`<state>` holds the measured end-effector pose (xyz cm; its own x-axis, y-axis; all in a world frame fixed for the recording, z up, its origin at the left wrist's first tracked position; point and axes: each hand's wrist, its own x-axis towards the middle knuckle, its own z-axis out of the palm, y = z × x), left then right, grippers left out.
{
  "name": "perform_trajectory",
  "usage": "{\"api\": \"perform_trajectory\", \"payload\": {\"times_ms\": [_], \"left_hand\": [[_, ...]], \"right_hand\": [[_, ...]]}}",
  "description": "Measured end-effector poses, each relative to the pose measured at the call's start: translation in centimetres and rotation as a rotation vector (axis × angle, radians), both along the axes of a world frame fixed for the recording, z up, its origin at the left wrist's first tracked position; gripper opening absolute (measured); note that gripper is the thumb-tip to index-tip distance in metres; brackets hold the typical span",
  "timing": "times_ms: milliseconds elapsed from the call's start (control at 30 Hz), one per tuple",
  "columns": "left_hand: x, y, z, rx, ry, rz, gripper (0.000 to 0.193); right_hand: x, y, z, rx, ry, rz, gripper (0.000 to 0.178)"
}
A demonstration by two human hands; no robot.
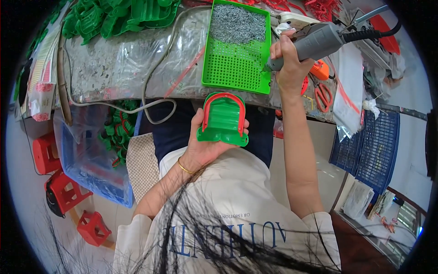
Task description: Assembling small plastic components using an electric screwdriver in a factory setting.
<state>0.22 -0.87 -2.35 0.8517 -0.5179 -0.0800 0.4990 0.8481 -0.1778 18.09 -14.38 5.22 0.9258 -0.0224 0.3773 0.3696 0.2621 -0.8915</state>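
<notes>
My left hand [199, 145] is closed around a green plastic part [223, 119] with ridges, held up in front of my body near the table edge. A red U-shaped plastic piece [206, 114] lies along its upper rim. Above and to the right, my right hand [292, 66] grips a grey electric screwdriver [319, 41] with a black cord. Its tip points down and left at the right side of a bright green tray [214, 81]. Small metal screws [237, 25] are heaped in the tray's far half; the near half shows its dimpled bottom.
Green plastic parts [123, 18] are piled at the far left. A pale cable [166, 59] crosses the plastic-covered table [109, 68]. Orange-handled scissors [323, 98] lie right of the tray. A blue bin [91, 169] and red stools [68, 192] stand left; a blue crate [374, 150] is at right.
</notes>
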Motion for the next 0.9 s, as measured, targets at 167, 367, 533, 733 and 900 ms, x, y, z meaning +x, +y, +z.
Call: {"api": "perform_trajectory", "payload": {"times_ms": [167, 367, 533, 733, 900], "left_hand": [[0.1, 0.1, 0.2, 0.013, 0.045, 0.007, 0.086], [0.2, 0.3, 0.0, -0.029, 0.055, 0.005, 0.083], [0.5, 0.3, 0.3, -0.013, 0.065, 0.020, 0.078], [0.9, -0.1, 0.4, -0.098, 0.058, 0.005, 0.072], [0.6, 0.1, 1.1, -0.114, 0.133, 0.023, 0.069]], "right_hand": [[-0.1, -0.1, -0.1, 0.023, 0.002, 0.016, 0.012], [-0.4, 0.4, 0.2, 0.011, -0.012, -0.015, 0.014], [-0.6, 0.4, 1.0, 0.016, -0.068, -0.047, 0.015], [-4.8, 2.9, 5.9, 0.092, -0.013, 0.121, 0.015], [-8.4, 5.4, 6.2, 0.232, 0.165, 0.403, 0.013]]}}
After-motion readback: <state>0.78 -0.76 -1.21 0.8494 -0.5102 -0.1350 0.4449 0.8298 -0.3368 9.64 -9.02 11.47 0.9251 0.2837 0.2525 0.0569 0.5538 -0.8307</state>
